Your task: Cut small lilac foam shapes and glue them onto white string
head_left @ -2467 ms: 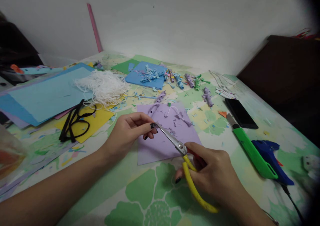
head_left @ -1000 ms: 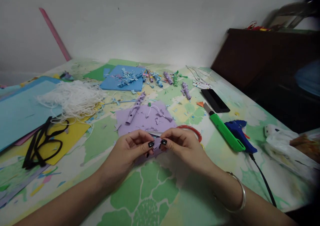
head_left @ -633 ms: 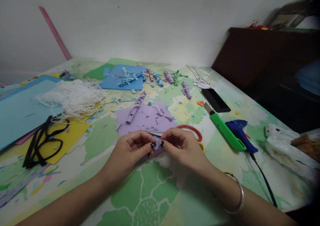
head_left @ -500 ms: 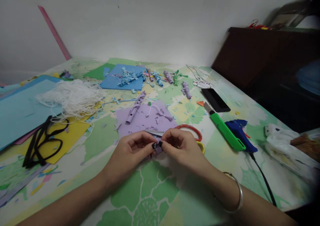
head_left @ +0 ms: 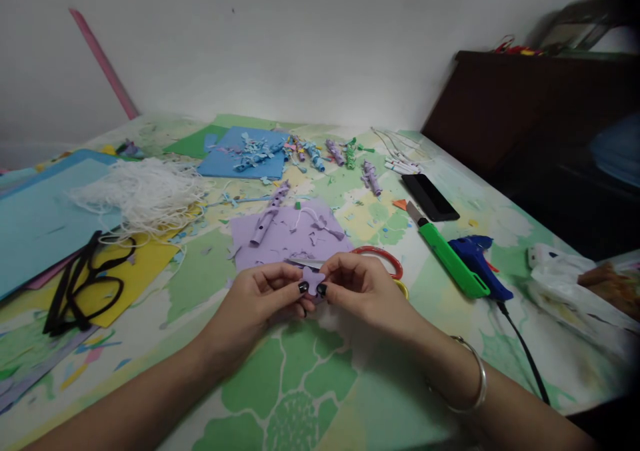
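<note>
Between my two hands is a small purple foam cutout [head_left: 313,279] with a lobed outline. My left hand [head_left: 273,292] pinches its left side between thumb and fingers. On its right side, my right hand [head_left: 363,292] pinches it the same way. Just beyond my fingers lie scissors with a red handle [head_left: 384,254] and a yellow one, partly covered by my right hand. Behind them, a purple sheet [head_left: 320,221] bears purple scraps and a rolled purple tube with holes [head_left: 267,221].
At left are a tangle of white string [head_left: 145,194], black glasses frames [head_left: 85,288] and blue sheets [head_left: 50,204]. At right lie a green box cutter [head_left: 453,258], a blue glue gun [head_left: 480,264] and a black phone [head_left: 430,196]. Several decorated tubes [head_left: 371,176] lie toward the wall.
The purple cutout, mostly hidden by my fingers before, now shows its face between my thumbs. My hands have shifted only slightly, and the view has moved a little.
</note>
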Demonstrator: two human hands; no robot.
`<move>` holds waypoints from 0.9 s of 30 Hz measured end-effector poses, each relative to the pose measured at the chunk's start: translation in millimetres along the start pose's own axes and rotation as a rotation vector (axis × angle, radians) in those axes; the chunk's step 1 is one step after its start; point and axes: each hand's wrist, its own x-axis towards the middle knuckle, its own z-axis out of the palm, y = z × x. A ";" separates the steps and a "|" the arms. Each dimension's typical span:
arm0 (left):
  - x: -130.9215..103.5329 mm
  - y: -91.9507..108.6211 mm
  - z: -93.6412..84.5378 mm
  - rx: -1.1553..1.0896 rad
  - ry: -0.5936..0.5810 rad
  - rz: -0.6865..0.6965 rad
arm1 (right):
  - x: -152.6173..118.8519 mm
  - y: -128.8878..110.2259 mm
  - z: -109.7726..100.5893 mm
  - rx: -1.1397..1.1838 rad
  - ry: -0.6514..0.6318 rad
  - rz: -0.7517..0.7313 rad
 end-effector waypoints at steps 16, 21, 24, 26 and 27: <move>-2.8 2.8 3.9 0.076 -0.028 0.040 | -3.5 7.5 2.7 -0.292 0.070 -0.133; -5.4 3.4 4.2 0.116 -0.019 0.036 | -3.3 4.9 5.0 -0.343 0.067 -0.156; -6.1 1.5 2.4 0.148 0.005 0.052 | -3.2 4.7 5.9 -0.384 0.074 -0.166; -6.3 0.7 1.3 0.194 0.034 0.079 | -3.6 4.8 6.4 -0.406 0.070 -0.174; -6.3 0.5 0.9 0.217 0.049 0.092 | -3.9 4.8 6.6 -0.415 0.067 -0.178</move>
